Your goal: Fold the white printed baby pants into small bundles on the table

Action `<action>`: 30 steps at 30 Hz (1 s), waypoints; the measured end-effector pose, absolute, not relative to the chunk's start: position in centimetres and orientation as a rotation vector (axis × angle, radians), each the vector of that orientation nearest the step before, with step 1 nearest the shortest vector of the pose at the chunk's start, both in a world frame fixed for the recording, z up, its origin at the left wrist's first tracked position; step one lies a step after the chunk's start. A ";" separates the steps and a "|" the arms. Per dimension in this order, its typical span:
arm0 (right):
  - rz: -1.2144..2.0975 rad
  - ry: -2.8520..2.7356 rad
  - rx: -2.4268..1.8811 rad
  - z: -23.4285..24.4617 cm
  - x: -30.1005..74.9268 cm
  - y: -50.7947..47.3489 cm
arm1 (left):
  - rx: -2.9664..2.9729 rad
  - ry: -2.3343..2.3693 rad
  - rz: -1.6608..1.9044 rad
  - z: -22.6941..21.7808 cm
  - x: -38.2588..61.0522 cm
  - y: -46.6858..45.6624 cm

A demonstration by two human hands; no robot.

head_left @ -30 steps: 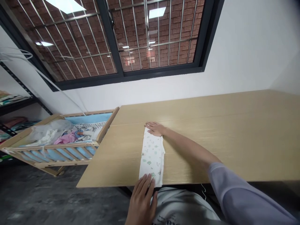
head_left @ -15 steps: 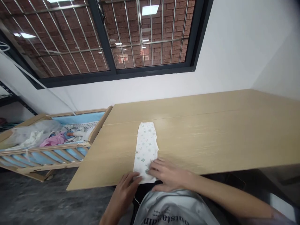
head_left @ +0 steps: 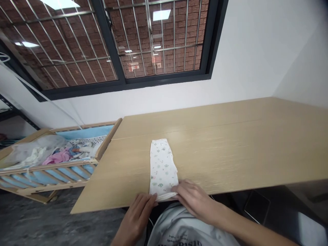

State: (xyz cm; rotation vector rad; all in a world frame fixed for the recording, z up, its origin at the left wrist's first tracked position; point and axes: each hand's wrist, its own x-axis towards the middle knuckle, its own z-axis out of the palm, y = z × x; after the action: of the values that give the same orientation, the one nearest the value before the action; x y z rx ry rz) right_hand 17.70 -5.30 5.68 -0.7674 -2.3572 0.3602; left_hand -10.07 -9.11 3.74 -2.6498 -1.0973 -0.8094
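A pale wooden bench (head_left: 230,152) has a slatted wooden cot (head_left: 46,165) at its left end. Near its front edge lies a narrow folded white printed baby garment (head_left: 163,167). The right hand (head_left: 194,201) pinches the garment's near hem, while the left hand (head_left: 135,217), fingers slightly spread, touches its corner.

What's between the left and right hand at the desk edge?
In the head view, the near end of a white patterned cloth garment, folded into a long strip on a light wood tabletop, lies between the left hand and the right hand.
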 end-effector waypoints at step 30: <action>0.282 -2.396 -1.023 5.7 14.8 16.0 | -2.310 -1.612 -0.474 4.0 -3.2 5.9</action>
State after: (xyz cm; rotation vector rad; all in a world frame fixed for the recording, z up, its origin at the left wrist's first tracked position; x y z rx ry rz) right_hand 14.82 15.98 5.66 -1.0227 -2.3962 0.2816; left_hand -3.21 5.92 4.01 -2.3103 -1.6124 -0.4742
